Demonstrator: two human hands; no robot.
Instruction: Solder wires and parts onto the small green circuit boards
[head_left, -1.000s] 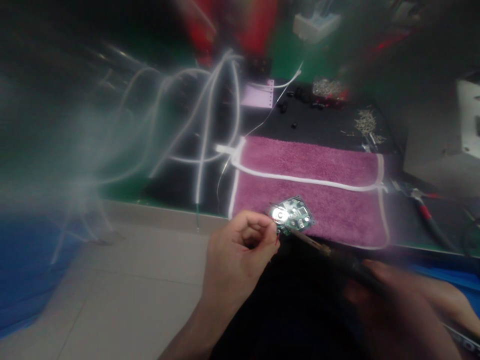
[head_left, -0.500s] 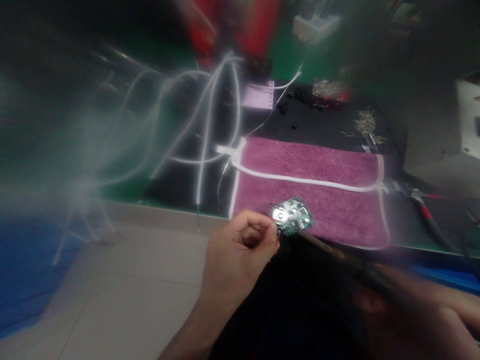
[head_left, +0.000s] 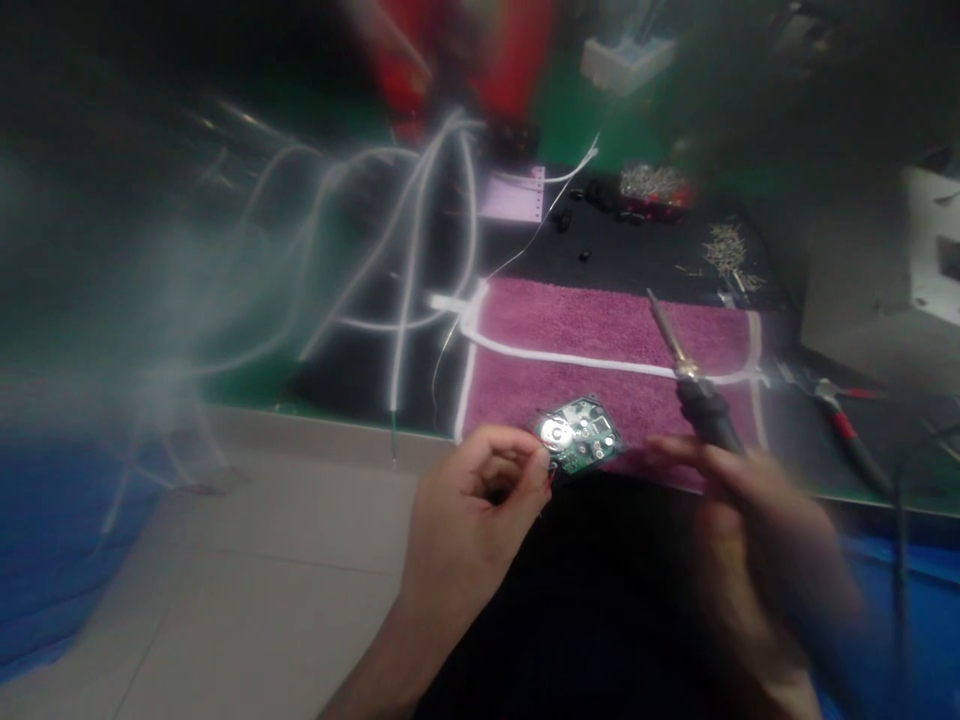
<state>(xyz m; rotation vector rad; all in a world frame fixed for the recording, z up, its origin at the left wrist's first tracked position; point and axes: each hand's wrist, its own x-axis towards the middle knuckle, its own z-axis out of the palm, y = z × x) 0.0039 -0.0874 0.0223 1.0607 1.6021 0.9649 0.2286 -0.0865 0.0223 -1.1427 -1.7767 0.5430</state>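
Soldering iron (head_left: 686, 375) tip up-left, away

Electronics workshop, soldering iron (head_left: 686, 375), PCB (head_left: 579, 435), screws (head_left: 726, 247), wires (head_left: 405, 270)

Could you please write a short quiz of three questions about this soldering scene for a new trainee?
1. True or false: the tip of the soldering iron touches the circuit board.
2. What does the circuit board lie on?
A. a purple towel
B. a blue tray
C. a metal plate
3. Which hand pinches something at the board's left edge?

Key
1. False. The right hand holds the iron with its tip pointing up and away, above the purple towel.
2. A.
3. The left hand; what it pinches is too small to tell.
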